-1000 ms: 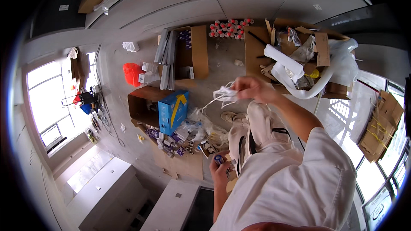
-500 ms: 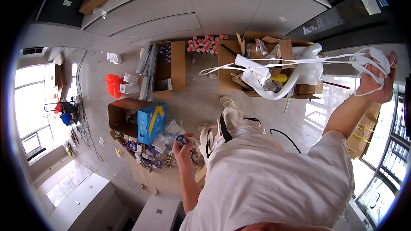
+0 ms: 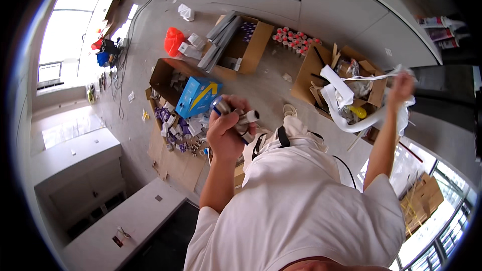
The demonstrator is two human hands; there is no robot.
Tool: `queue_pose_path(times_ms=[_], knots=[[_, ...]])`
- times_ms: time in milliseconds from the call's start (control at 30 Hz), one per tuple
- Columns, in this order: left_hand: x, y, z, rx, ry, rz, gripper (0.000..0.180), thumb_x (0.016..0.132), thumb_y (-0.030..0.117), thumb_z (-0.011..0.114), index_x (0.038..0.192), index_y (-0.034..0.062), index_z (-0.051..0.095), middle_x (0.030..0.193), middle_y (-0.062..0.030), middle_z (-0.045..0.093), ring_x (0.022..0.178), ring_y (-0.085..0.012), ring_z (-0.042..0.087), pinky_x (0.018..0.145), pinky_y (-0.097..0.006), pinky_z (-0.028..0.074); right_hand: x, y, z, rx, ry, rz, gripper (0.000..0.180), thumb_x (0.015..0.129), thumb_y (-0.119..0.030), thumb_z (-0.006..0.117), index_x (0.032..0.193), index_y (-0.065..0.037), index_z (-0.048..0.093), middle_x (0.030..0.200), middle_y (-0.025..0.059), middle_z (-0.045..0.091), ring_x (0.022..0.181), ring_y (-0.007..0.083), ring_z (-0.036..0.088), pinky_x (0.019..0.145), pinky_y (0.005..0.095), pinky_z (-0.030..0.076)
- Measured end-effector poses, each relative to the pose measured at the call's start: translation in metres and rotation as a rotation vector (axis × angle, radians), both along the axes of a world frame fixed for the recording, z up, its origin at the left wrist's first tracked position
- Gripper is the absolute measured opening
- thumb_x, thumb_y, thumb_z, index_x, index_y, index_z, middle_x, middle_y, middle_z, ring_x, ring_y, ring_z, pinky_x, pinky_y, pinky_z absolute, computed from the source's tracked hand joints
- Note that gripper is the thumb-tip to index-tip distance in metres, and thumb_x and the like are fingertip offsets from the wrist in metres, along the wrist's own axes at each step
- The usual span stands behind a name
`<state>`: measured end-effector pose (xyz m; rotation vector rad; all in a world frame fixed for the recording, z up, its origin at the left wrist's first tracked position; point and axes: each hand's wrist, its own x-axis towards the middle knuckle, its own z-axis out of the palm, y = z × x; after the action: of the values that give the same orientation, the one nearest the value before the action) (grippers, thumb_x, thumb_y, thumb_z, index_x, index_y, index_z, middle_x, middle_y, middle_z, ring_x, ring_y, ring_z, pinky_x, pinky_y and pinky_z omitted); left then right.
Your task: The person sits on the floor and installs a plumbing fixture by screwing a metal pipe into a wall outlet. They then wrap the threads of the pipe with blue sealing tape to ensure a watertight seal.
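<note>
My left hand (image 3: 225, 133), raised in front of my body, has its fingers wrapped around a shiny metal cylindrical fitting (image 3: 245, 127) with blue bands and a pale-ended side stub. My right arm reaches out to the right, and my right hand (image 3: 401, 88) is smeared by motion, its fingers not readable. Thin white plastic strips (image 3: 374, 77) run from that hand towards an open cardboard box (image 3: 307, 76). White curved tubing (image 3: 329, 103), a yellow item (image 3: 357, 112) and scraps fill the box.
On the left stand a blue box with a yellow arrow (image 3: 198, 96) and a heap of small boxes and fittings (image 3: 175, 128). Grey metal profiles (image 3: 219, 40) lie on another cardboard box (image 3: 258, 47). Several red-topped cylinders (image 3: 296, 41) stand by the cabinets (image 3: 346, 5). A white-topped counter (image 3: 125, 216) is at lower left.
My left hand has come up with the metal fitting, now seen more fully. My right hand has moved inward, closer to the box, with the strips. The view has turned.
</note>
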<state>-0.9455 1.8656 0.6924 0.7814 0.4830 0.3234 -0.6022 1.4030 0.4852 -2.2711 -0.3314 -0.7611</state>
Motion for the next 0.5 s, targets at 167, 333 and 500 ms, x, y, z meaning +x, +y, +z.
queue_pose_path(times_ms=[167, 333, 500], knots=[[0.004, -0.012, 0.047, -0.075, -0.085, -0.008, 0.037, 0.093, 0.027, 0.074, 0.110, -0.0004, 0.056, 0.103, -0.0179, 0.061, 0.072, -0.0272, 0.070, 0.057, -0.039, 0.061, -0.023, 0.027, -0.108, -0.650, 0.990, 0.141, 0.039, 0.099, -0.016, 0.061, 0.136, -0.005, 0.064, 0.112, 0.0268, 0.073, 0.106, 0.0424, 0.072, 0.093, 0.0545, 0.055], [0.004, -0.024, 0.055, -0.221, -0.067, 0.019, 0.029, 0.104, 0.033, 0.061, 0.109, 0.0045, 0.061, 0.104, -0.0157, 0.066, 0.079, -0.0285, 0.070, 0.062, -0.043, 0.057, -0.061, 0.083, 0.009, -0.787, 0.644, -0.003, 0.028, 0.096, -0.019, 0.069, 0.122, -0.007, 0.070, 0.119, 0.0144, 0.074, 0.108, 0.0413, 0.071, 0.095, 0.0524, 0.056], [0.012, -0.040, 0.055, -0.434, -0.067, 0.002, 0.028, 0.108, 0.033, 0.055, 0.108, 0.0065, 0.064, 0.098, -0.0139, 0.072, 0.082, -0.0284, 0.068, 0.066, -0.042, 0.053, -0.121, 0.176, 0.147, 0.140, 0.648, 0.622, 0.028, 0.095, -0.015, 0.077, 0.121, -0.006, 0.074, 0.120, 0.0069, 0.074, 0.102, 0.0180, 0.073, 0.092, 0.0323, 0.055]])
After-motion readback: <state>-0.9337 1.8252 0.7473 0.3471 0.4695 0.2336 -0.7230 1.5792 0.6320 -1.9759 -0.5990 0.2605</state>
